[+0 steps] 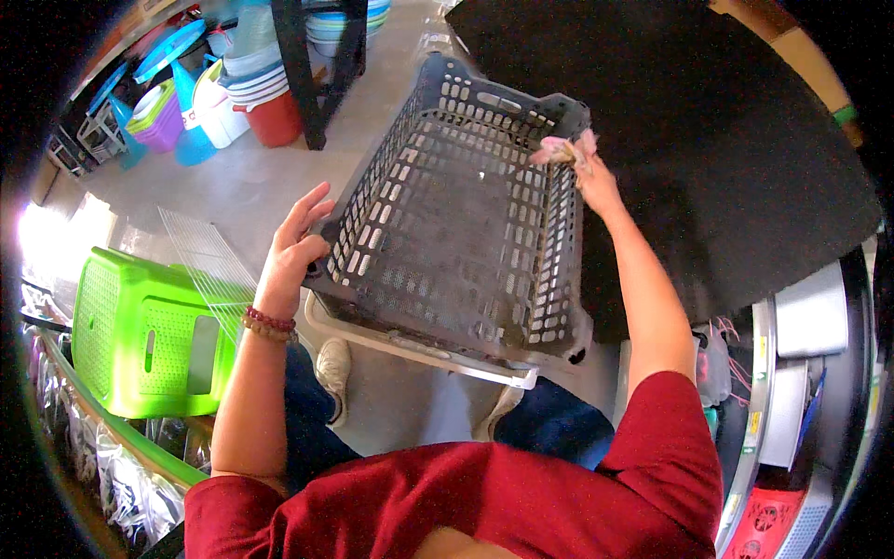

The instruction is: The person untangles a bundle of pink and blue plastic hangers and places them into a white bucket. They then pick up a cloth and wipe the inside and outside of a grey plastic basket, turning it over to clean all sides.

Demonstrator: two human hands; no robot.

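Observation:
A black perforated plastic crate (454, 209) stands in front of me, open side up. My left hand (297, 234) rests at its near left corner, with the thumb by the rim and the fingers extended apart. On the crate's right side, my right hand (596, 180) is closed on a crumpled pinkish cloth (559, 149) near the far right corner. The crate's bottom looks dusty, with a small white speck (481, 175) on it. Below the near end runs a pale rail (419, 351); what it belongs to is mostly hidden.
A large black surface (698, 154) lies to the right. At my left are a green plastic stool (150, 335) and a white wire rack (206, 258). Stacked buckets (269, 112) stand beside a dark post (314, 77). Shelves (758, 370) with goods line the lower right.

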